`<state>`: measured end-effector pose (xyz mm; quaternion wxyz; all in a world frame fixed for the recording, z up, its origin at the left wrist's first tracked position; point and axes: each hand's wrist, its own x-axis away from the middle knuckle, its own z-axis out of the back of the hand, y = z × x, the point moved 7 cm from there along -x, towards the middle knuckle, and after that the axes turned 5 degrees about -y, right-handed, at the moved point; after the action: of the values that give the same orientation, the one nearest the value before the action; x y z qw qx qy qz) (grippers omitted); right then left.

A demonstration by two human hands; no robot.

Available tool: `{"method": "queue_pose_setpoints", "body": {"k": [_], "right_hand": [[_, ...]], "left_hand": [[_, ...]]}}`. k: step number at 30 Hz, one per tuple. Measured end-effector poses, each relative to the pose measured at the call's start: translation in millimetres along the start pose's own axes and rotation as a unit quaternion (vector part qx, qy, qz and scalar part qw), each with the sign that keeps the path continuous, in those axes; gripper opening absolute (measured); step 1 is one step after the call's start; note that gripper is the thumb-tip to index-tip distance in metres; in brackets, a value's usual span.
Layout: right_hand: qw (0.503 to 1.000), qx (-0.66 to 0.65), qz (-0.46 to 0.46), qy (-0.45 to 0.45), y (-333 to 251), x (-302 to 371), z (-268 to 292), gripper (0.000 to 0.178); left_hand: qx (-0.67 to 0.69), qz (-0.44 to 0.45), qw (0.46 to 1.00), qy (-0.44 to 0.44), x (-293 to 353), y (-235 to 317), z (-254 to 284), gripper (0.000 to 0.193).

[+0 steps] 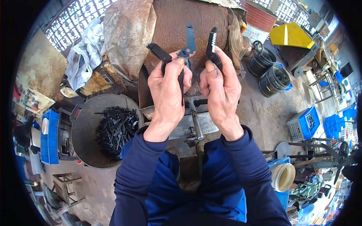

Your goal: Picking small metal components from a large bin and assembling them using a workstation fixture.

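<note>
My left hand (168,88) is raised in front of me and grips a dark metal tool half (187,47), a flat toothed jaw with a black handle stub (158,52) sticking out to the left. My right hand (222,88) holds a second dark toothed jaw piece (212,47) upright between thumb and fingers, just right of the first. The two pieces stand close side by side without touching. Both sleeves are dark blue.
A round metal pan (85,132) at my left holds a heap of black metal parts (115,130). Below my hands lies a steel block with a hammer (196,120). Black buckets (273,79), blue crates (307,124), a yellow box (290,35) and a white bucket (283,176) stand around.
</note>
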<state>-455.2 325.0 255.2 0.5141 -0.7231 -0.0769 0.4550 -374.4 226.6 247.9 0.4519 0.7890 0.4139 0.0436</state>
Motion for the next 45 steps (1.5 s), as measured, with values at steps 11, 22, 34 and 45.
{"method": "queue_pose_setpoints", "body": {"k": [11,22,34,45], "right_hand": [[0.966,-0.165,-0.199,0.008,30.6,2.7,-13.4,0.031],[0.931,-0.24,-0.262,0.079,66.1,3.7,-0.7,0.032],[0.91,-0.274,-0.291,0.112,70.8,3.8,18.3,0.031],[0.936,-0.179,-0.299,0.042,67.5,10.7,70.1,0.033]], "left_hand": [[-0.192,0.0,0.98,0.044,0.5,-8.5,7.6,0.019],[-0.536,-0.175,0.818,-0.113,-1.0,-9.7,-9.4,0.026],[-0.427,-0.099,0.884,-0.162,-11.2,-15.2,3.9,0.02],[-0.479,0.218,0.85,-0.031,-61.4,-70.9,157.0,0.02]]}}
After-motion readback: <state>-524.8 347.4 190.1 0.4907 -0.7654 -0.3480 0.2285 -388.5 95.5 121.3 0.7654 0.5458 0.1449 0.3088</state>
